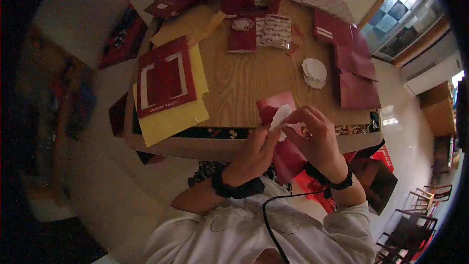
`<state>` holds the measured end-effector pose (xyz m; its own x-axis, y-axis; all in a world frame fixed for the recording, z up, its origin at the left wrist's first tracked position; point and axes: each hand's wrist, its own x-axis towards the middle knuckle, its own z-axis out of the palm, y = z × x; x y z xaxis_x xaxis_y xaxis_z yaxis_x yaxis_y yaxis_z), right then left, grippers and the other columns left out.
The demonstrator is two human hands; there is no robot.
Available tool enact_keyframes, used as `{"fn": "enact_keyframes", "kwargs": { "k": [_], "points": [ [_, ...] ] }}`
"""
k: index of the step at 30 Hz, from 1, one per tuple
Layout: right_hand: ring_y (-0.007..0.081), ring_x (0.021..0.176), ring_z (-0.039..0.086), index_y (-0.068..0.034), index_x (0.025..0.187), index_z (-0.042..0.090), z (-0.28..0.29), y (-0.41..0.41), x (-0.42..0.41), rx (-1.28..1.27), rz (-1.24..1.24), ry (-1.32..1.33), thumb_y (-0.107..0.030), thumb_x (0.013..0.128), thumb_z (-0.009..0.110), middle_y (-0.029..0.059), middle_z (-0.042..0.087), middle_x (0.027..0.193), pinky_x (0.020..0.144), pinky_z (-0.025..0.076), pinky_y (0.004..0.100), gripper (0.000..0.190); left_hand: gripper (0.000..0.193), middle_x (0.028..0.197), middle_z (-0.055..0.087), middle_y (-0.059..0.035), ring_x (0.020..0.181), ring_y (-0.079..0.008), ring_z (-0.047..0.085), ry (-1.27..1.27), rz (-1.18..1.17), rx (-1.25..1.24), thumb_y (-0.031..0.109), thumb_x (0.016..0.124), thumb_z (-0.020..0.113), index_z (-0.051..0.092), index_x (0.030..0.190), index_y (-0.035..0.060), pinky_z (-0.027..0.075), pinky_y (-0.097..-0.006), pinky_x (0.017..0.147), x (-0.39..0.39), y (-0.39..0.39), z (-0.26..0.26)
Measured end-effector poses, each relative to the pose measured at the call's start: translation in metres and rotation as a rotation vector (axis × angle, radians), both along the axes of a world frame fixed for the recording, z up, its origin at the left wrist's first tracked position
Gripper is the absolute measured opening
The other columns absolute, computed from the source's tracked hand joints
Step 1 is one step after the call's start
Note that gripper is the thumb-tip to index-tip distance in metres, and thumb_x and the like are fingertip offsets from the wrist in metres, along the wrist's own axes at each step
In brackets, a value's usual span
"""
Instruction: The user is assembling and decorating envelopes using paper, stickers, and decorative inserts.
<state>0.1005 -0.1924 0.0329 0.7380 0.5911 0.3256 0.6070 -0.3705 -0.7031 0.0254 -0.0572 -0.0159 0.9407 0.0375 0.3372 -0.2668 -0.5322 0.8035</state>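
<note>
In front of me, over the table's near edge, my left hand (256, 152) holds a white scalloped paper piece (281, 115), its thumb and fingers along the lower side. My right hand (317, 135) pinches the same piece at its right edge; the fingertips partly hide it. A second bit of white paper shows between the hands, and I cannot tell if it is a separate layer. Under both hands lies a long red glossy card or wallet (289, 163), its far end resting on the table and its near end hanging toward my lap.
A stack of white scalloped paper pieces (314, 72) lies right on the wooden table (234, 91). Dark red folded cards (357, 69) are beyond it. An open patterned card (273, 31) sits further back. At left, a printed red sheet (166, 77) overlaps yellow sheets (176, 123).
</note>
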Motion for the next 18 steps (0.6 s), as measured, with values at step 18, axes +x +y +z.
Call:
{"fn": "enact_keyframes", "kwargs": {
  "k": [18],
  "points": [
    [0.0290,0.072,0.056,-0.002,0.078,0.057,-0.055,-0.053,0.022,-0.204,-0.133,0.082,-0.004,0.069,0.060,0.0120,0.056,0.075,0.062,0.044,0.0331,0.009,0.022,0.087,0.054,-0.0117,0.082,-0.0191,0.051,0.027,0.191,-0.220,0.013,0.085,0.048,0.049,0.100,-0.0035,0.040,-0.0282,0.073,-0.013,0.037,-0.060]
  ]
}}
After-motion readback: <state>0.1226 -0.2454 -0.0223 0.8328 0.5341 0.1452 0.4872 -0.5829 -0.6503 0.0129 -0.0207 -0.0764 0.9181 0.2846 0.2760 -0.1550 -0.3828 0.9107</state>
